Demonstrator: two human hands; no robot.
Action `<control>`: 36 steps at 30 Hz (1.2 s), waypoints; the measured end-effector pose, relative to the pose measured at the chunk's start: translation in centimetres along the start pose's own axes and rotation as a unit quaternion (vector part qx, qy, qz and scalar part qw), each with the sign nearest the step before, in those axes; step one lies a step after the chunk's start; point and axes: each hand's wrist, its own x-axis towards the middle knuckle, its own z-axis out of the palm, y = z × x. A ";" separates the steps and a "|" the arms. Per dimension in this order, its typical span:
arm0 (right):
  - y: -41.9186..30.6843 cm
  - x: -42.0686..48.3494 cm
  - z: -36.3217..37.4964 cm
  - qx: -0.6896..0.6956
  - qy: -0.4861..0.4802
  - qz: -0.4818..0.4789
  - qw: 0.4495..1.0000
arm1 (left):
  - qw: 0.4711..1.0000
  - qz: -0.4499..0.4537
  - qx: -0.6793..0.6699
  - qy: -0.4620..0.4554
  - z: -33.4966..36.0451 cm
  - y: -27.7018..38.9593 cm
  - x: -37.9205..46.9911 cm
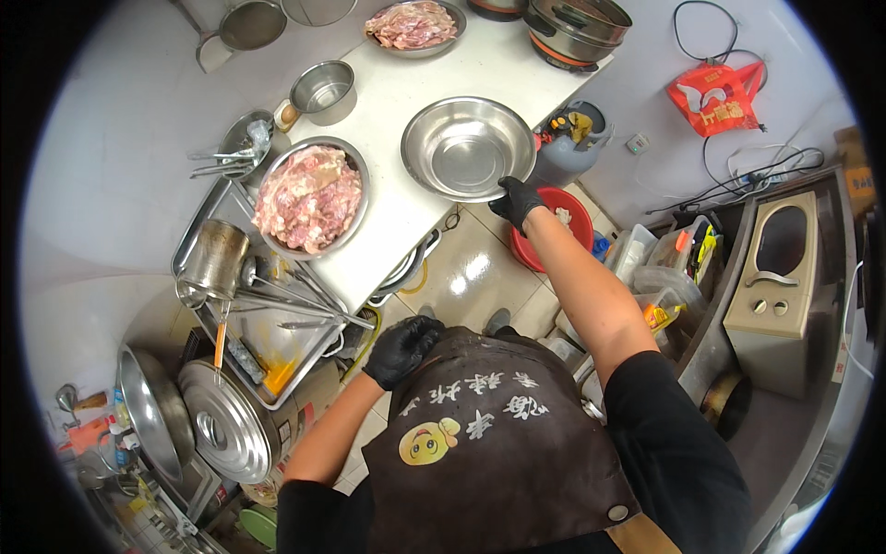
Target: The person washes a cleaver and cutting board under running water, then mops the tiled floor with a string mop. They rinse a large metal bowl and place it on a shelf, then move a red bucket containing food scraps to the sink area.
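My right hand (518, 204), in a black glove, grips the near rim of a wide stainless steel basin (467, 149). Nothing lies inside the basin, and its near side overhangs the edge of the white table (387, 90). My left hand (403, 350), also black-gloved, is in front of my brown apron (505, 450) with its fingers curled; their undersides are hidden. Farther up and left on the table stands a steel bowl (365, 201) heaped with raw meat (311, 197), apart from both hands.
Another bowl of raw meat (412, 24) and a steel pot (578, 28) stand at the back. Left, a metal tray (277, 395) carries a strainer (218, 256) and utensils. A red bucket (529, 253) and a gas cylinder (567, 156) stand at right, near plastic containers (633, 249).
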 end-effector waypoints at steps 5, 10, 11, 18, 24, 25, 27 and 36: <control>1.0 3.1 2.0 0.022 -0.014 -0.011 1.000 | 0.996 -0.039 -0.081 0.012 -0.1 -1.8 1.6; 2.6 2.3 0.7 0.109 -0.154 0.039 0.981 | 0.976 -0.073 -0.200 0.046 1.6 -5.6 3.6; 4.0 1.9 -0.7 0.149 -0.151 0.036 0.977 | 0.975 -0.102 -0.195 0.035 1.8 -6.1 4.0; 23.2 4.5 -20.0 0.288 0.110 0.182 0.934 | 0.964 -0.240 -0.083 -0.073 6.0 -9.6 5.9; 32.2 17.5 -31.9 0.289 0.228 0.200 0.908 | 0.937 -0.335 -0.093 -0.033 11.7 -14.2 6.0; 34.0 21.5 -34.1 0.282 0.270 0.219 0.894 | 0.923 -0.363 -0.124 -0.016 12.9 -16.7 5.0; 38.1 27.9 -40.3 0.337 0.297 0.205 0.870 | 0.889 -0.421 -0.183 0.010 15.0 -20.5 4.2; 37.2 33.1 -43.8 0.374 0.263 0.189 0.869 | 0.937 -0.337 0.035 -0.085 18.8 -19.4 9.8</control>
